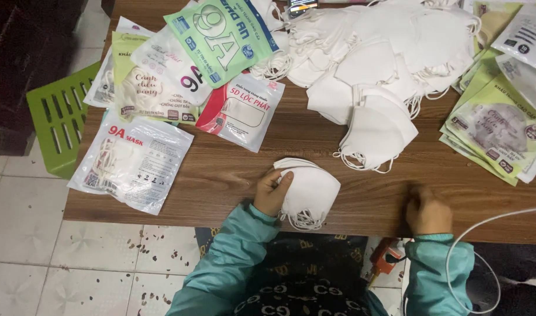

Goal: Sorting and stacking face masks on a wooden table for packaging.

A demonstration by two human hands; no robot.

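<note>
- Left hand (272,192) clasping a small stack of white face masks (307,193) at the near edge of the wooden table (233,175)
- Right hand (427,212) blurred, curled on bare wood, seemingly holding nothing
- Loose mask pile (385,64) further back
- Packaged masks (133,161) lying left

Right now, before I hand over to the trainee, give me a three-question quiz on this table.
1. True or false: the left hand holds a stack of white masks.
2. Where does the right hand rest? A) on the bare wooden table B) on the big mask pile C) on a packet
3. What colour is the slatted stool left of the table?

Key: 1 true; 2 A; 3 green.
</note>
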